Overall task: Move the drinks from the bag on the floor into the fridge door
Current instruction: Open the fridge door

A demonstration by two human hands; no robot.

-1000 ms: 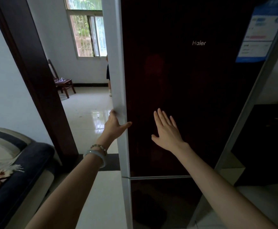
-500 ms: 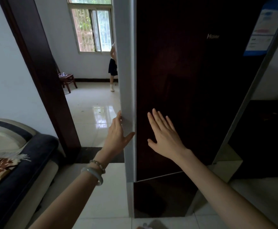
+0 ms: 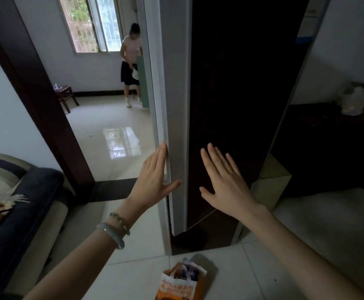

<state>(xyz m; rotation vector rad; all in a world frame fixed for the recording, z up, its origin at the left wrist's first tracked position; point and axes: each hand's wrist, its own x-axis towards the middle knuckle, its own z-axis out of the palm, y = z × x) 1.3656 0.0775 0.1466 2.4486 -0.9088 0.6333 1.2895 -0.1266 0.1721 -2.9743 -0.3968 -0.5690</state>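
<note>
The task looks to be at its very start. The fridge door (image 3: 231, 105), dark and glossy, is swung partly out from the cabinet, with its pale side edge (image 3: 174, 105) facing the camera; the inside shelves of the door are not in view, so whether any drink sits there cannot be told. The left hand (image 3: 153, 180) lies against that pale edge, fingers (image 3: 161, 154) straight and together, thumb spread onto the edge's face, holding nothing. The right hand (image 3: 224, 180) is flat and spread wide just before the dark front of the door, also empty; whether the palm touches the door cannot be told. The bag (image 3: 179, 282), orange and white, stands on the floor (image 3: 133, 267) at the near edge of the view, below and between the two arms, with something bluish showing at its open top. By my reckoning no drink has been taken out yet: opening the door fully, reaching down to the bag and loading all remain.
</note>
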